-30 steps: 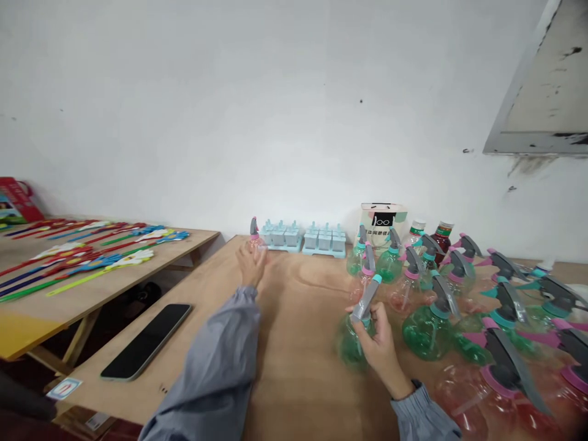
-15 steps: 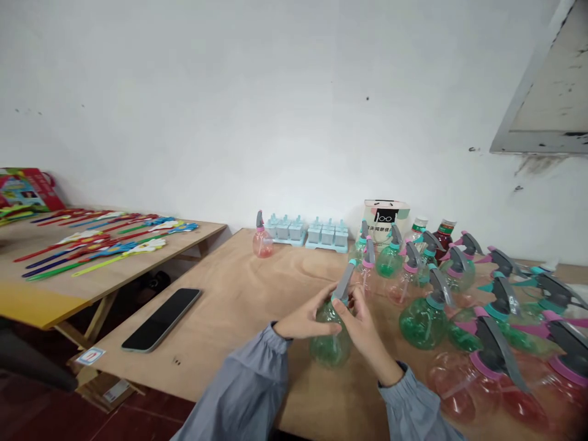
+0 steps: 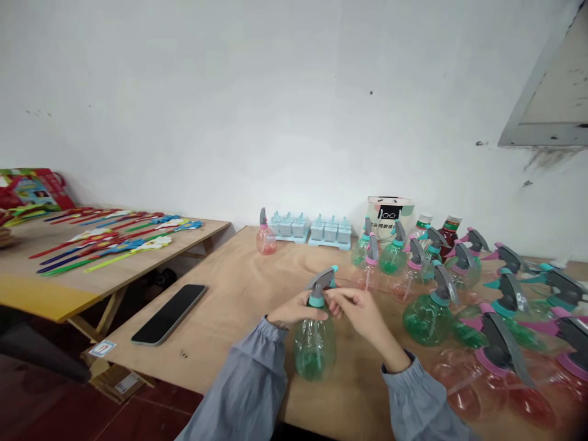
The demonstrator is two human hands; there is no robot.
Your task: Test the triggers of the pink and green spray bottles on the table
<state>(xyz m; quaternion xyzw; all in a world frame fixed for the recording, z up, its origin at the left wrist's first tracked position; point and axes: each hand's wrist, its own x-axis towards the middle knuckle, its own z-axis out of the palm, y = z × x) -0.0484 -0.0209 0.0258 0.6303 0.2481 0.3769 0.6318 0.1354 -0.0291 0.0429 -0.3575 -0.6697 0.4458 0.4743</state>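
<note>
A green spray bottle (image 3: 315, 349) with a grey trigger head and teal collar stands upright on the wooden table (image 3: 239, 294), close in front of me. My left hand (image 3: 294, 311) wraps its neck from the left. My right hand (image 3: 356, 309) pinches at the collar just under the trigger, fingers curled. A lone pink spray bottle (image 3: 265, 236) stands far back near the wall.
Several green and pink spray bottles (image 3: 463, 294) crowd the right side of the table. Blue ice-pop moulds (image 3: 316, 230), a small carton (image 3: 389, 214) and two drink bottles stand by the wall. A black phone (image 3: 169, 313) lies left. Another table (image 3: 55, 288) carries coloured hand-shaped sticks.
My left hand left the pink bottle at the back and came to the green bottle. My right hand brought that bottle leftward and closer; it now stands upright between both hands.
</note>
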